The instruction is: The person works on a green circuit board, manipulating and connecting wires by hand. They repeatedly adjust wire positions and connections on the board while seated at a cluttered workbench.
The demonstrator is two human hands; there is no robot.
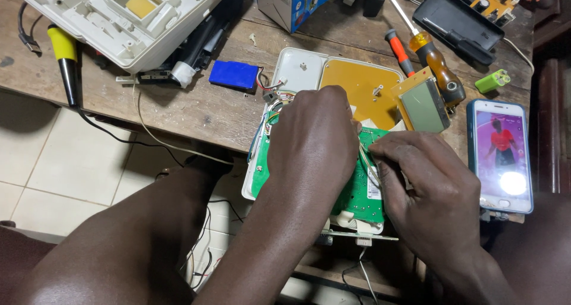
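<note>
An opened white device shell [295, 67] lies at the front edge of a wooden bench, with a green circuit board [363, 189] inside it. My left hand [312, 141] lies knuckles-up over the board, covering most of it; its fingertips are hidden. My right hand [425, 189] rests on the board's right edge, thumb and fingers pinched around thin pale wires [367, 162]. A small grey display module [423, 104] on a ribbon sits propped beside the yellow-lined half of the shell [357, 85].
A blue battery pack [235, 75] with wires lies left of the shell. Two orange-handled screwdrivers [437, 64] lie at the back right. A lit smartphone [501, 155] sits at right. A large white plastic housing [119, 19] and a yellow-capped tool [64, 58] are at left.
</note>
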